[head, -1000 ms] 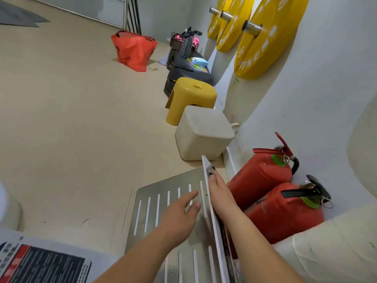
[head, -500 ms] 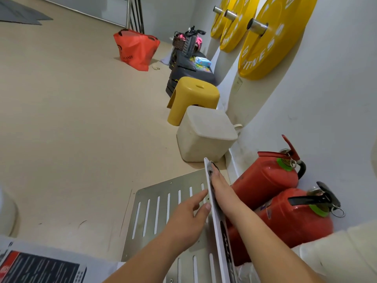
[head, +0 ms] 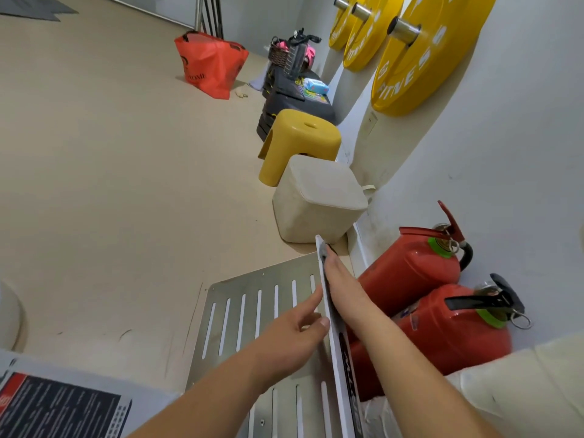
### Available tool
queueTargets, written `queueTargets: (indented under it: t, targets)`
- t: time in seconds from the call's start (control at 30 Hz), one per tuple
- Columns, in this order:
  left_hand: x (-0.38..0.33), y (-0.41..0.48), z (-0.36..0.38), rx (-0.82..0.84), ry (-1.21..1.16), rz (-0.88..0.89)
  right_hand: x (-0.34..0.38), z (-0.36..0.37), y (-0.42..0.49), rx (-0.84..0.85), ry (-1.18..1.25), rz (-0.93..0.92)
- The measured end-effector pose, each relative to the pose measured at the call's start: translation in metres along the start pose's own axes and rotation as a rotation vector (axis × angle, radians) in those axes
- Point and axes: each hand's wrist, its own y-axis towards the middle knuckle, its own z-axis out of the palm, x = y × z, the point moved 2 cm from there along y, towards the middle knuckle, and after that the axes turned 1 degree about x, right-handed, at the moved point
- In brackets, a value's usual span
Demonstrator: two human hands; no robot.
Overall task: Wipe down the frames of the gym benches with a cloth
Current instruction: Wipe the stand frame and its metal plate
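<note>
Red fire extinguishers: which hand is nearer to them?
Right. The right hand lies along the white frame edge on the same side as the fire extinguishers; the left hand is across that edge, over the slotted metal plate.

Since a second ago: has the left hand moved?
Yes. The left hand has slid right across the slotted metal plate, its fingers now up against the upright white panel.

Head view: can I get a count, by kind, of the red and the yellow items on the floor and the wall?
Yellow weight plates: 3
Red fire extinguishers: 2
Yellow stool: 1
Red bag: 1
Total: 7
</note>
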Motion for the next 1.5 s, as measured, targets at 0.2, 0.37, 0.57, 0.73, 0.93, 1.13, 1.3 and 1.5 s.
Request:
queueTargets:
  t: [0.2,0.37,0.57,0.73,0.93,1.13,1.3,1.5]
  targets:
    - [0.004,-0.002,-0.005,-0.100,0.095,0.025,0.008,0.006,0.019,-0.051,0.019,-0.063]
    - [0.011,-0.012,-0.012,-0.113,0.199,0.012,-0.012,0.017,-0.069,-0.091,-0.016,-0.109]
    - [0.014,-0.032,-0.003,-0.053,0.310,-0.032,-0.035,0.019,-0.128,-0.075,-0.057,0.035]
    - [0.009,-0.054,0.014,-0.036,0.387,-0.046,-0.023,0.015,-0.106,-0.041,0.000,0.036]
    - [0.027,-0.096,0.039,-0.017,0.398,-0.126,-0.052,0.036,-0.205,-0.115,-0.069,-0.013]
    - [0.058,-0.137,0.079,0.098,0.347,-0.169,-0.069,0.048,-0.287,-0.078,-0.109,0.022]
    - [0.070,-0.171,0.090,0.108,0.296,-0.197,-0.079,0.052,-0.336,-0.063,-0.083,0.047]
    - [0.082,-0.206,0.095,0.156,0.465,-0.236,-0.088,0.062,-0.387,-0.070,-0.100,0.078]
